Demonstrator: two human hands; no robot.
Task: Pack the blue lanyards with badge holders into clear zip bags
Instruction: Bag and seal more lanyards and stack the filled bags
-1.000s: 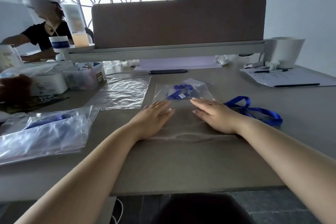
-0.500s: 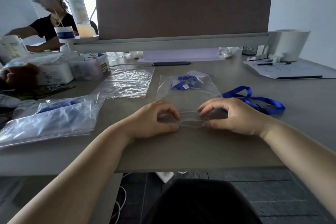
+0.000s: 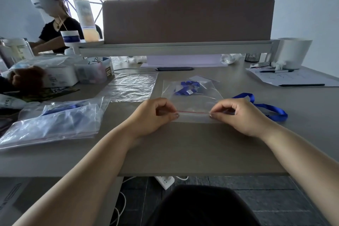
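Now your left hand and right hand each pinch one end of the red seal, running 9 to 3; the bagged lanyard lies at 12 o'clock.

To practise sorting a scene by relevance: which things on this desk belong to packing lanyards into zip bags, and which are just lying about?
Job: left hand and right hand, pinching the zip bag at its seal; lanyard inside; loose lanyard; packed bags; spare bag.
Lying about: bottle; cup; pen; paper.
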